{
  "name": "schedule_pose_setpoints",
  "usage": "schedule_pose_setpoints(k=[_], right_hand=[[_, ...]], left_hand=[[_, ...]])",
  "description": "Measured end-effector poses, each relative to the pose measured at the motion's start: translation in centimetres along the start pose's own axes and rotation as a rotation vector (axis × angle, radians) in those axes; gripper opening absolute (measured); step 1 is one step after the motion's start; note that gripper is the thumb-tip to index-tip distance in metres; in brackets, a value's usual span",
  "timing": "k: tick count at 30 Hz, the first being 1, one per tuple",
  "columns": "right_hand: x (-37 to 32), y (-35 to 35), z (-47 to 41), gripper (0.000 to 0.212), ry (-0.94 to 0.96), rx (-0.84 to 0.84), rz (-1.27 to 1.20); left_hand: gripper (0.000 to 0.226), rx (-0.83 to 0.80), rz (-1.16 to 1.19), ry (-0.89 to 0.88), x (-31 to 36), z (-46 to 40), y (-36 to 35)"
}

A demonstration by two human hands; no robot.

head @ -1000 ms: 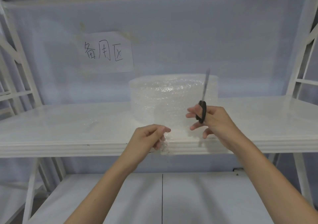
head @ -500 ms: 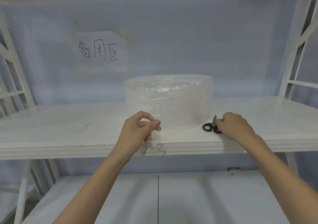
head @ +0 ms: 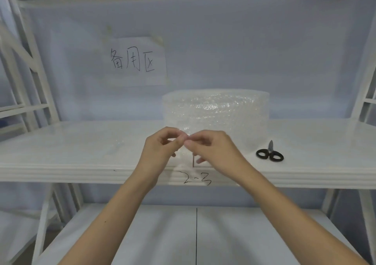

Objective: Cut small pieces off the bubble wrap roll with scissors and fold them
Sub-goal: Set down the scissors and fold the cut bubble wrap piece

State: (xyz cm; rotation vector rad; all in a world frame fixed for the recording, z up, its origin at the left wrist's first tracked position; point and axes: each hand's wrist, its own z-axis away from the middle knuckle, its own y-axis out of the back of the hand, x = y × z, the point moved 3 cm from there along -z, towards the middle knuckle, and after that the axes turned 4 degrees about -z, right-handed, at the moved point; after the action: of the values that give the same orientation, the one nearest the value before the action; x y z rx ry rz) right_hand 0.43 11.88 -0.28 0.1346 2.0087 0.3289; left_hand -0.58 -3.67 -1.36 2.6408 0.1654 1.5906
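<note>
Head view shows your left hand (head: pixel 160 148) and right hand (head: pixel 211 148) meeting fingertip to fingertip just in front of the bubble wrap roll (head: pixel 215 114), over the front part of the shelf (head: pixel 81 158). Both look to be pinching the top edge of a small cut piece of bubble wrap (head: pixel 184 158) — the film is clear and hard to make out, but it seems to hang down from the pinch toward the shelf edge. So each grip is closed on that piece, thumb against forefinger, the other fingers loosely curled.

The scissors (head: pixel 269 154) lie flat on the shelf to the right of your right hand, well apart from it, blades shut and pointing away from you. The roll stands upright directly behind your fingertips.

My read is that the cutting for this piece is done and the fold is the step in hand. To do it well, keep the two pinches level so the corners line up, then bring one edge over to meet the opposite one rather than crumpling it. This film is springy and slippery — press the crease flat against the shelf below your hands before you release. Keep your right wrist clear of the scissors as you set the piece down.
</note>
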Motion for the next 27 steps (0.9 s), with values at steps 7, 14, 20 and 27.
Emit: schedule_pose_setpoints(k=[7,14,20,27], right_hand=[[-0.5,-3.8,-1.6,0.015,-0.041,-0.075,-0.169],[-0.1,-6.3,-2.9,0.01,-0.18,-0.102,-0.298],[0.4,-7.6,-3.8,0.006,-0.188,-0.087,-0.442],[0.8,-8.9,-3.7,0.022,-0.214,-0.14,-0.521]], left_hand=[[0.009,0.03,0.113,0.072,-1.1,0.3,3.5],[0.021,0.052,0.026,0.016,-1.1,0.2,6.1],[0.035,0.017,0.002,0.011,-1.7,0.8,7.6],[0.024,0.048,-0.032,0.009,-2.0,0.8,8.1]])
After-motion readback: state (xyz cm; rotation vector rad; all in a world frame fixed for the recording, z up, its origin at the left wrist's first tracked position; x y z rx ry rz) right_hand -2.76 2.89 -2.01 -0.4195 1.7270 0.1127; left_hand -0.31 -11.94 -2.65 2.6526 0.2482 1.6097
